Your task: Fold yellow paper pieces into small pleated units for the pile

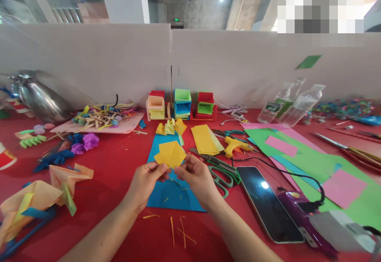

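A piece of folded yellow paper [170, 153] is held up between my two hands, above a blue sheet [160, 196] on the table. My left hand [149, 178] pinches its lower left edge between thumb and fingers. On the other side, my right hand [196, 174] grips the lower right edge the same way. Just beyond lie small folded yellow paper pieces [169, 127] at the top of the blue sheet. To the right rests a stack of yellow paper [206, 139]. Green-handled scissors [222, 178] and a box cutter [216, 162] lie close to my right hand.
A phone [268, 202], a purple power strip [306, 222] and a yellow glue gun [236, 146] sit on the right. Small paper boxes [182, 103] stand against the white partition [89, 64]. Crumpled paper [32, 202], a steel jug [41, 95] and plastic bottles [305, 103] flank the workspace.
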`<state>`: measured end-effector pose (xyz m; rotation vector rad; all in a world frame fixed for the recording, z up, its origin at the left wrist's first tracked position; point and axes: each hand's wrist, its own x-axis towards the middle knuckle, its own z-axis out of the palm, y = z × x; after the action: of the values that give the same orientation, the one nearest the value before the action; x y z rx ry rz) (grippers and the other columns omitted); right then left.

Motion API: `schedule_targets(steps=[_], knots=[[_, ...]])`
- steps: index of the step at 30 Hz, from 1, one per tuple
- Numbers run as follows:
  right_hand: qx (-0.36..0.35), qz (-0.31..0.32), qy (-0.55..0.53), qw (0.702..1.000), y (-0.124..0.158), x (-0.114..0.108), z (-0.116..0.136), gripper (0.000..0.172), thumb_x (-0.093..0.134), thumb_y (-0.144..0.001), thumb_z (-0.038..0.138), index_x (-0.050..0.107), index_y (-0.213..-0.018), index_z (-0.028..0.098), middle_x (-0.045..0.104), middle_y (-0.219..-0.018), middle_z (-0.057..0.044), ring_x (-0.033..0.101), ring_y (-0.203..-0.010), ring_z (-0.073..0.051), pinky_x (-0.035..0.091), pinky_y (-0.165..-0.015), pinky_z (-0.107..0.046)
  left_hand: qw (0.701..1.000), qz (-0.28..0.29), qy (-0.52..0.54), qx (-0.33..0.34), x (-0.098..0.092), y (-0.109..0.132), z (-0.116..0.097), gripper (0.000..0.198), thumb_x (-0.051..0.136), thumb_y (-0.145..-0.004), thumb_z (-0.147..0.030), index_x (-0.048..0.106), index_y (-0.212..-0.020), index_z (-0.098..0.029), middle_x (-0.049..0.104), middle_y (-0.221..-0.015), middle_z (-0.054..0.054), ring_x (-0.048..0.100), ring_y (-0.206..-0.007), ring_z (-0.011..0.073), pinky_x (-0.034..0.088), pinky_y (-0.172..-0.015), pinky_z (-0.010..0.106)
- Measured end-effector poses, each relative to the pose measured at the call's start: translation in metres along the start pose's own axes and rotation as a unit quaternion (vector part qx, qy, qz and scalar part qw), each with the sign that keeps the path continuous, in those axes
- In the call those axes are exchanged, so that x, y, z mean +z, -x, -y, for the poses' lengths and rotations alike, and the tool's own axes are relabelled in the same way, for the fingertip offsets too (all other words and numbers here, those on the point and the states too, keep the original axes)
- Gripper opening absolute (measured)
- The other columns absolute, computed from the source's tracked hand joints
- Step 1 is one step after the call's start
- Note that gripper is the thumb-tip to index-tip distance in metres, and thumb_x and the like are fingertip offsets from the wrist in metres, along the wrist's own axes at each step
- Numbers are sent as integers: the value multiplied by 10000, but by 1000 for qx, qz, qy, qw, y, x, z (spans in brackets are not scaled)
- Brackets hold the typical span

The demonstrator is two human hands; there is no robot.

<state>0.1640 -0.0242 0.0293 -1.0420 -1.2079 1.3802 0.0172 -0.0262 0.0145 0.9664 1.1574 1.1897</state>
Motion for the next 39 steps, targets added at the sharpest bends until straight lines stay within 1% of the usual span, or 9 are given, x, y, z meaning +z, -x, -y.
schedule_targets(steps=[5,10,17,20,25,28,31,35,39], knots=[[1,2,10,1000,-1,-2,-1,339,702,-636,330,558,-893,162,530,-557,57,487,-524,-94,377,-534,-227,1000,-3,18,-8,1,0,0,223,700,-656,-346,681,-681,-125,697,-657,56,585,-580,117,456,-569,217],[-6,4,19,1000,-2,-3,-2,306,699,-641,318,567,-869,163,526,-572,54,478,-531,-92,366,-527,-222,999,5,32,-17,1,1,-2,215,700,-659,-336,678,-671,-122,697,-659,58,585,-580,115,455,-564,214],[-16,12,8,1000,-2,-4,-3,256,694,-666,289,569,-845,155,524,-589,52,465,-550,-82,355,-543,-216,1000,2,23,-6,1,3,-4,224,698,-667,-343,685,-693,-121,700,-665,58,589,-594,113,461,-571,204],[-14,17,-2,1000,-2,-4,-2,245,697,-667,295,565,-822,157,526,-598,50,457,-554,-79,349,-542,-215,1000,0,1,9,0,3,-5,217,688,-679,-343,688,-713,-128,701,-665,48,595,-599,117,466,-578,205],[-9,18,-19,1000,0,-3,3,252,707,-652,314,556,-783,159,505,-573,59,449,-540,-75,351,-537,-215,996,11,-58,69,-2,2,-7,202,665,-709,-327,686,-779,-139,700,-691,31,603,-610,121,471,-581,204],[-8,28,-23,999,1,-3,6,266,711,-644,323,559,-792,162,499,-557,62,449,-528,-75,355,-531,-215,994,19,-55,93,-2,0,-7,207,658,-717,-320,674,-812,-137,684,-674,19,596,-593,115,470,-565,203],[-11,22,-17,1000,1,-3,7,275,713,-639,324,560,-800,161,507,-562,59,450,-530,-77,351,-527,-216,992,36,-49,114,-2,-2,-7,224,651,-727,-326,659,-846,-136,674,-673,16,589,-587,111,469,-562,203],[-24,13,5,1000,0,-4,5,274,707,-638,337,563,-792,163,504,-557,58,438,-524,-78,328,-511,-216,991,47,-46,115,-3,-2,-5,244,598,-775,-356,644,-848,-128,683,-696,38,591,-592,112,476,-576,211],[-28,16,14,999,0,-3,3,301,703,-641,343,562,-837,164,512,-583,54,443,-535,-82,330,-517,-218,995,22,-25,89,-2,1,-2,233,608,-764,-359,635,-784,-129,685,-679,36,585,-577,103,472,-564,199]])
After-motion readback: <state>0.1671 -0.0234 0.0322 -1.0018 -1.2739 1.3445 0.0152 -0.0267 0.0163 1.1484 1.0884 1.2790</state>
